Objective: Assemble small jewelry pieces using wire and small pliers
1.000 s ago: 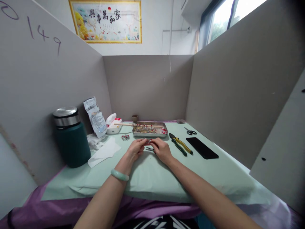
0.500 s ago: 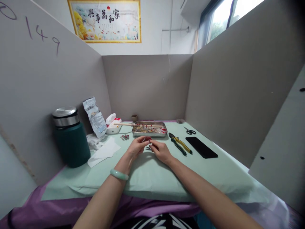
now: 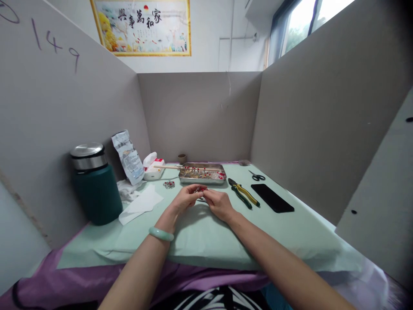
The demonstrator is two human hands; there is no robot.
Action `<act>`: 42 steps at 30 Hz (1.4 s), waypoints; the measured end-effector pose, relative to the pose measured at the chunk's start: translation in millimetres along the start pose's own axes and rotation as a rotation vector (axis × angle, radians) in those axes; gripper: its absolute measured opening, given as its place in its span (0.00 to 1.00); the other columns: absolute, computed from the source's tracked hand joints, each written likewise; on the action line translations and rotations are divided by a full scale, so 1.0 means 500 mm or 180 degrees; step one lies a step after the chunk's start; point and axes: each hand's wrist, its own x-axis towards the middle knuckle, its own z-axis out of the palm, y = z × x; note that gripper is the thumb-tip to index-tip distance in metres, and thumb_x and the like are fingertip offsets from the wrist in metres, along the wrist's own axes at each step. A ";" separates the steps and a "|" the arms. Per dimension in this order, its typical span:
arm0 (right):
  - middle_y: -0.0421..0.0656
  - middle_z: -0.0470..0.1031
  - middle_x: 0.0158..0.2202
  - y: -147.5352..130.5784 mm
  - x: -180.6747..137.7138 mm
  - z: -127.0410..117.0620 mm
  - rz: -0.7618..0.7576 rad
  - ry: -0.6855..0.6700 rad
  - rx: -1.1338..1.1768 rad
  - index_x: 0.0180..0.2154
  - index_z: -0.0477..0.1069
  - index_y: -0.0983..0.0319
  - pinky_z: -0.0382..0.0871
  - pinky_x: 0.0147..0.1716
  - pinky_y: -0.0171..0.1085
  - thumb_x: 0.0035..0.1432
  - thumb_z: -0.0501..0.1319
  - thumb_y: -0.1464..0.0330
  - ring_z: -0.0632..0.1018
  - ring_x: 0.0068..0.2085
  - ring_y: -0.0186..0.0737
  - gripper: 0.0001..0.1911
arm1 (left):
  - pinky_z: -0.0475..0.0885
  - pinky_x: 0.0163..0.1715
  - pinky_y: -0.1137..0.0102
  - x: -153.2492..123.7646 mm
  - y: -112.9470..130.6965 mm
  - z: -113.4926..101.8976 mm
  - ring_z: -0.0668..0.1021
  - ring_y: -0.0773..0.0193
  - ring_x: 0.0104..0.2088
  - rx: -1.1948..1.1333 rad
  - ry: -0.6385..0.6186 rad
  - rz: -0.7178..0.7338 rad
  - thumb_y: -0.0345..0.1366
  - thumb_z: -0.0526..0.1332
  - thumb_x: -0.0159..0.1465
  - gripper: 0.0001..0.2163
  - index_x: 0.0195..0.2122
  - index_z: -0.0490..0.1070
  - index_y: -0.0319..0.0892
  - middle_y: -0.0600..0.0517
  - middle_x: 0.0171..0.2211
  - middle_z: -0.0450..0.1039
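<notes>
Clock centre: your two meeting hands, with 12 toward the back panel (image 3: pixel 200 116).
Hands: two; your left hand (image 3: pixel 185 198) comes in from 7 o'clock, your right hand (image 3: pixel 220 204) from 5.
Beaded piece: one small red-beaded piece (image 3: pixel 200 189), at the clock's centre, between your fingertips above the table cover (image 3: pixel 206 241).
Grip: your left fingers pinch the piece; your right thumb and fingertips pinch its other side.
Piece's axis: the visible red part runs roughly from 9 to 3; your fingers cover the rest, so you cannot tell its full long axis or which end leads.
Dark tool: one, mostly hidden, just below your fingers (image 3: pixel 190 193).
Metal tray: one, at 12, near your fingertips, its rim (image 3: pixel 202 182) around loose beads too many to count.
Pale stick: one, at 11, lying across the tray's left end (image 3: pixel 167 167).
Beaded heap: one, at 10 (image 3: pixel 169 184).
Pliers: one pair, at 3, nose toward 11, two handles toward 4 (image 3: pixel 235 186).
Scissors: one pair, at 2 (image 3: pixel 258 177).
Black slab: one, at 3, beyond the pliers, long axis from 10 to 4 (image 3: pixel 272 198).
Flask: one, upright, at 9 (image 3: pixel 97 193).
Bangle: one, on your left wrist (image 3: pixel 161 234).
</notes>
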 end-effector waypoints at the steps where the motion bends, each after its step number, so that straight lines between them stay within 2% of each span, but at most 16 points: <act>1: 0.42 0.75 0.36 0.000 0.000 0.000 -0.0031 0.0031 -0.0103 0.41 0.73 0.56 0.60 0.34 0.32 0.64 0.49 0.68 0.73 0.35 0.36 0.14 | 0.46 0.15 0.75 0.000 0.000 -0.001 0.54 0.81 0.15 -0.0037 0.0005 0.0021 0.42 0.68 0.48 0.22 0.43 0.73 0.37 0.54 0.27 0.68; 5: 0.43 0.75 0.33 -0.001 -0.001 0.001 -0.0069 0.0152 -0.0300 0.43 0.73 0.56 0.60 0.34 0.32 0.64 0.49 0.67 0.73 0.33 0.35 0.14 | 0.45 0.14 0.75 0.001 0.002 0.000 0.54 0.83 0.15 -0.0148 0.0043 0.0025 0.40 0.69 0.46 0.22 0.43 0.72 0.39 0.52 0.34 0.70; 11: 0.45 0.74 0.40 -0.002 -0.003 -0.001 -0.0133 0.0351 -0.0218 0.47 0.72 0.55 0.63 0.38 0.32 0.64 0.50 0.68 0.74 0.39 0.37 0.15 | 0.46 0.14 0.76 -0.003 0.009 0.007 0.56 0.83 0.16 -0.0230 0.0104 0.0084 0.37 0.70 0.45 0.25 0.46 0.70 0.41 0.49 0.41 0.71; 16: 0.46 0.74 0.38 -0.003 0.002 -0.005 -0.0210 0.0387 -0.0596 0.45 0.73 0.56 0.62 0.36 0.34 0.63 0.50 0.68 0.73 0.37 0.37 0.15 | 0.46 0.15 0.76 -0.002 0.007 0.006 0.56 0.82 0.17 -0.0241 0.0041 0.0175 0.36 0.69 0.46 0.25 0.47 0.70 0.42 0.48 0.44 0.71; 19: 0.46 0.74 0.35 -0.004 0.006 -0.003 -0.0202 0.0409 -0.0772 0.43 0.74 0.56 0.60 0.34 0.33 0.62 0.51 0.69 0.71 0.34 0.36 0.14 | 0.46 0.15 0.76 -0.003 0.007 0.002 0.55 0.82 0.17 -0.0178 0.0045 0.0109 0.38 0.69 0.46 0.23 0.44 0.71 0.40 0.49 0.40 0.72; 24: 0.45 0.73 0.33 -0.006 0.007 0.001 -0.0134 0.0424 -0.0596 0.42 0.74 0.56 0.59 0.34 0.32 0.61 0.53 0.71 0.70 0.32 0.35 0.13 | 0.45 0.15 0.75 -0.003 0.007 -0.003 0.53 0.82 0.16 -0.0182 -0.0040 0.0042 0.41 0.69 0.47 0.21 0.42 0.72 0.39 0.54 0.30 0.68; 29: 0.44 0.73 0.36 -0.006 -0.001 -0.002 -0.0152 0.0312 -0.0249 0.47 0.72 0.55 0.62 0.33 0.32 0.63 0.51 0.69 0.72 0.32 0.34 0.15 | 0.44 0.15 0.76 0.001 -0.001 -0.006 0.51 0.81 0.15 -0.0380 -0.0055 0.0030 0.41 0.69 0.48 0.19 0.40 0.72 0.37 0.61 0.18 0.57; 32: 0.44 0.73 0.37 -0.006 -0.003 -0.006 -0.0115 0.0355 0.0130 0.48 0.71 0.56 0.64 0.35 0.32 0.63 0.51 0.68 0.73 0.33 0.35 0.16 | 0.43 0.14 0.77 0.003 -0.006 -0.009 0.50 0.80 0.14 -0.0593 -0.0095 0.0004 0.40 0.68 0.51 0.18 0.40 0.72 0.37 0.63 0.15 0.50; 35: 0.45 0.73 0.38 -0.008 -0.001 -0.013 0.0064 0.0541 0.0488 0.49 0.70 0.57 0.66 0.37 0.34 0.63 0.50 0.68 0.73 0.34 0.36 0.16 | 0.43 0.13 0.77 0.004 -0.006 -0.013 0.50 0.81 0.14 -0.0783 -0.0043 0.0016 0.40 0.67 0.51 0.18 0.40 0.72 0.36 0.60 0.19 0.59; 38: 0.45 0.73 0.36 -0.010 0.003 -0.017 0.0278 0.0757 0.0607 0.47 0.70 0.59 0.66 0.36 0.35 0.62 0.51 0.66 0.72 0.32 0.36 0.15 | 0.44 0.12 0.77 0.006 -0.006 -0.015 0.50 0.83 0.14 -0.0812 0.0022 -0.0023 0.40 0.68 0.50 0.18 0.40 0.72 0.37 0.53 0.28 0.69; 40: 0.44 0.72 0.34 -0.012 0.004 -0.015 0.0384 0.0767 0.0587 0.47 0.70 0.60 0.66 0.33 0.35 0.61 0.54 0.63 0.70 0.28 0.35 0.15 | 0.44 0.12 0.77 0.007 -0.009 -0.015 0.51 0.84 0.14 -0.0758 0.0060 -0.0088 0.40 0.69 0.49 0.19 0.40 0.72 0.37 0.51 0.31 0.71; 42: 0.43 0.71 0.33 -0.014 0.005 -0.011 0.0443 0.0689 0.0559 0.46 0.70 0.61 0.65 0.32 0.34 0.59 0.56 0.62 0.69 0.26 0.33 0.15 | 0.43 0.12 0.77 0.010 -0.013 -0.014 0.51 0.83 0.13 -0.0677 0.0122 -0.0112 0.40 0.69 0.48 0.18 0.39 0.72 0.37 0.52 0.30 0.71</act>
